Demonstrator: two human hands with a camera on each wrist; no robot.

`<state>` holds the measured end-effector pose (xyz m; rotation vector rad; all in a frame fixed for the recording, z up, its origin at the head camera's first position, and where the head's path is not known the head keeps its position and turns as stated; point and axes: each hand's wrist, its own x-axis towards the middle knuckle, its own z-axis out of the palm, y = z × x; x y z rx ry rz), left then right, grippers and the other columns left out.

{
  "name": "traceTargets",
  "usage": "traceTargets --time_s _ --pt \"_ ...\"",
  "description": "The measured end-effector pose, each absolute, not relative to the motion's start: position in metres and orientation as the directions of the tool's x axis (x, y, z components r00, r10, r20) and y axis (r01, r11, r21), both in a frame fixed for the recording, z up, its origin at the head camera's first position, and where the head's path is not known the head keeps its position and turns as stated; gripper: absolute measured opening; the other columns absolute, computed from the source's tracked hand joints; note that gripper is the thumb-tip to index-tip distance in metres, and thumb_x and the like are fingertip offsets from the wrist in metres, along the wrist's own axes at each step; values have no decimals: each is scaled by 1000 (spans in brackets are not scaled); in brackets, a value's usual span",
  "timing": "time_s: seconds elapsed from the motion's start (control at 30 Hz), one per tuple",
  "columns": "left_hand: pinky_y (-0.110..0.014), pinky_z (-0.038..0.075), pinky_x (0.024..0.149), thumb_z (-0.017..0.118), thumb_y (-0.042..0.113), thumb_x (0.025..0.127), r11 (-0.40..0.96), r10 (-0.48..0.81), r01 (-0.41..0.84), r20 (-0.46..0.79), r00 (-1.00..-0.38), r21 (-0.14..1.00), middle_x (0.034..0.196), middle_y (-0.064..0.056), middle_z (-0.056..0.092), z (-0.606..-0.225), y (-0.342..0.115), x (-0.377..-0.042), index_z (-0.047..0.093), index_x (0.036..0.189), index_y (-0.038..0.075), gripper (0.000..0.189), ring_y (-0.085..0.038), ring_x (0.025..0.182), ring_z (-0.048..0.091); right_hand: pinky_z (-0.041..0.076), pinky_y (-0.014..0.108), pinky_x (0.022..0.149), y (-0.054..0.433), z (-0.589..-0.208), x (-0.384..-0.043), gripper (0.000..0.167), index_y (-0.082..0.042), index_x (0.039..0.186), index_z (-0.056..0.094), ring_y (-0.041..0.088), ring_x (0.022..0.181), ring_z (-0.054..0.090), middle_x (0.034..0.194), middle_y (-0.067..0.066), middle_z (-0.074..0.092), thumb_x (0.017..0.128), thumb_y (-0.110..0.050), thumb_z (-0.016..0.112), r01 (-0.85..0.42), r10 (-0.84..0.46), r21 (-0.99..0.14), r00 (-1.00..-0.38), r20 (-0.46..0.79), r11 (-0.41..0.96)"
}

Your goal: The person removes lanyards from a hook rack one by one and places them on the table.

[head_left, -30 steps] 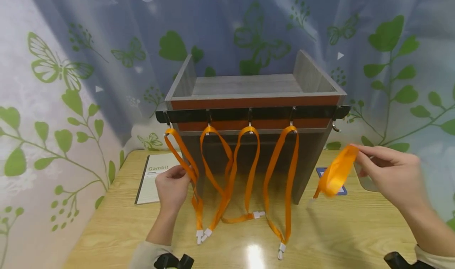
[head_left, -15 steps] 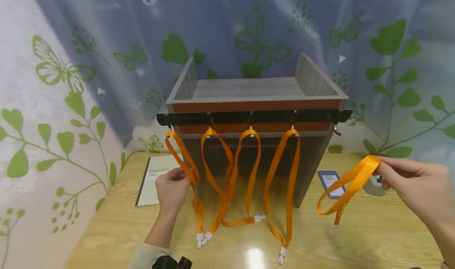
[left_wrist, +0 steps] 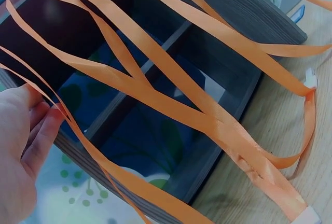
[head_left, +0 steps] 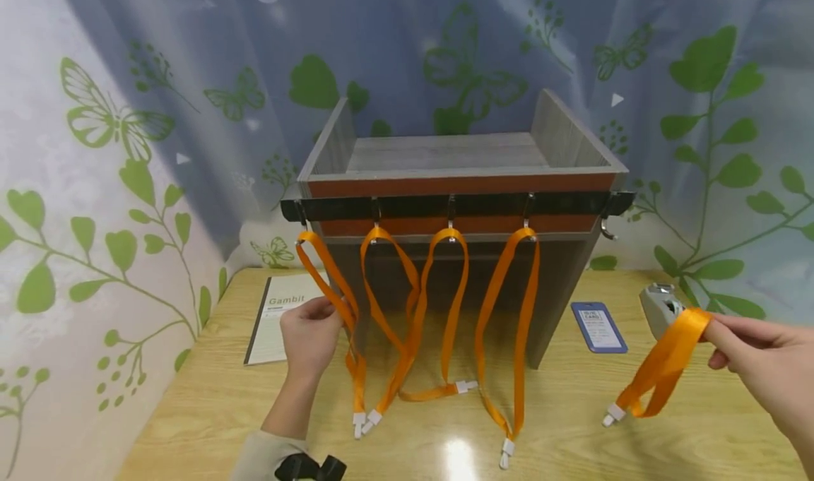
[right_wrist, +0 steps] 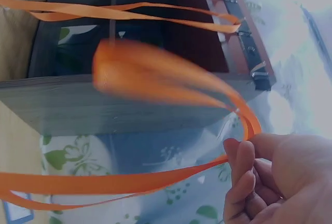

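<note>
Several orange lanyards with white clips hang from hooks on a black rail (head_left: pixel 407 208) across a grey wooden shelf unit (head_left: pixel 572 297). My left hand (head_left: pixel 310 333) pinches one strap of the leftmost lanyard (head_left: pixel 327 272), whose top loop stays over its hook. At the right, my right hand (head_left: pixel 766 361) holds another orange lanyard (head_left: pixel 668 357) between thumb and fingers, its folded loop and white clip dangling over the table. In the right wrist view this lanyard (right_wrist: pixel 114 182) trails from the fingertips in two loops, one blurred. The rail's rightmost hook (head_left: pixel 608 231) carries no lanyard.
A blue-framed card holder (head_left: pixel 599 328) lies on the wooden table (head_left: pixel 572 424) right of the shelf unit. Behind the held lanyard stands a grey device (head_left: pixel 658 301) with a metal part. A notebook (head_left: pixel 273 336) marked "Gambit" lies at the left, partly behind my left hand.
My right hand has moved right and down with its lanyard, away from the shelf unit, uncovering the card holder and more of the grey device. The left hand keeps its place on the strap.
</note>
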<state>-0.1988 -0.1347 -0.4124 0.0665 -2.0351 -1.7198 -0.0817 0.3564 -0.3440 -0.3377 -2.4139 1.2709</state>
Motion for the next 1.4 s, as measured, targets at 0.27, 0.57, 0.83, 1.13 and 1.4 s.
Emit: traceTargets --time_s 0.27,0.57,0.83,1.13,1.4 --pt "-20 53 51 78 2 80 224 -322 205 271 -907 953 68 -14 72 -417 -132 -196 75 84 -9 13 -16 54 65 41 19 51 367 -369 -76 46 -54 79 61 8 51 55 66 -33 63 101 -14 57 89 423 -885 -897 127 456" --pt "-19 50 49 77 2 80 241 -339 206 281 -898 948 66 -12 71 -421 -132 -192 75 82 -9 11 -7 51 60 49 19 52 376 -399 -76 41 -49 75 62 10 53 59 66 -28 63 100 -17 58 224 514 -905 -858 -7 361" --pt "-19 51 50 79 4 79 231 -363 185 261 -895 955 65 -6 71 -419 -134 -193 75 83 -9 14 -6 53 61 54 24 58 379 -422 -79 23 -25 89 76 12 61 63 70 -24 67 100 -31 58 321 500 -869 -860 -102 375" --pt "-19 51 51 79 8 82 248 -337 155 235 -912 956 67 -4 72 -415 -136 -192 76 87 -7 16 -6 54 61 56 25 63 383 -452 -75 24 -20 93 78 12 61 64 68 -19 71 98 -36 61 425 523 -885 -807 -275 192" --pt "-20 52 52 78 7 82 277 -323 179 267 -908 944 67 -8 73 -411 -137 -196 76 84 -7 14 -12 55 65 58 22 68 394 -471 -81 26 -30 79 74 7 66 64 75 -17 70 99 -25 60 387 414 -919 -851 -324 77"
